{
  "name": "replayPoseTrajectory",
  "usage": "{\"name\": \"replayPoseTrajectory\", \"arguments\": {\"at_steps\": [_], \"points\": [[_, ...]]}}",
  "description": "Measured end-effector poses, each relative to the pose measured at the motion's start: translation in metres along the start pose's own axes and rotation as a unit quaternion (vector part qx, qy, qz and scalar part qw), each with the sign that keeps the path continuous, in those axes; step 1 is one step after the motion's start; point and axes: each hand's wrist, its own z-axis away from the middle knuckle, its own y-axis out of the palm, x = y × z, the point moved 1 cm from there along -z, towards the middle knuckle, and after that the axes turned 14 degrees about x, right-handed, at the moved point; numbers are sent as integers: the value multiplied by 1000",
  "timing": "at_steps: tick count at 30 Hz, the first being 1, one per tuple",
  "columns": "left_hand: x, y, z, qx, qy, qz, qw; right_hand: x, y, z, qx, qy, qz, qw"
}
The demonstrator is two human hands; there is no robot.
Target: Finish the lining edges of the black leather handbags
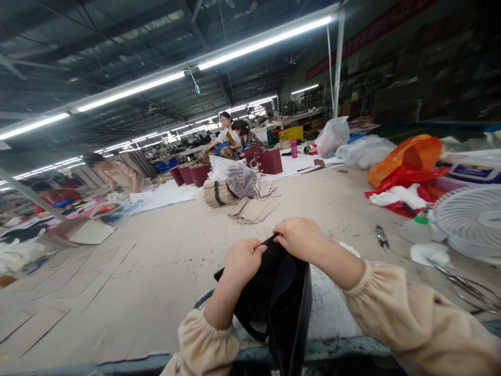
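A black handbag (289, 303) stands at the near edge of the table, its mouth towards me. My left hand (243, 261) pinches the bag's upper rim from the left, thumb and fingers closed on it. Just to the right, my right hand (299, 237) grips the same rim, its fingers partly hidden behind the edge. A dark strap or handle loops at the bag's lower left. The inside is dark, so its contents cannot be made out.
Beige card pieces (252, 210) and a strapped bundle (219, 193) lie ahead. Maroon bags (268, 161) stand farther back. At right are thread snips (381, 236), scissors (465, 284), a white fan (473, 219) and an orange plastic bag (407, 156). Several people work beyond.
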Motion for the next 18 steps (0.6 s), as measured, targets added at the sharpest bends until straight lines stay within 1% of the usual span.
{"name": "replayPoseTrajectory", "arguments": {"at_steps": [18], "points": [[6,2,-5,11,-6,-1,1000,5,3,3,-7,1,8,1000]]}}
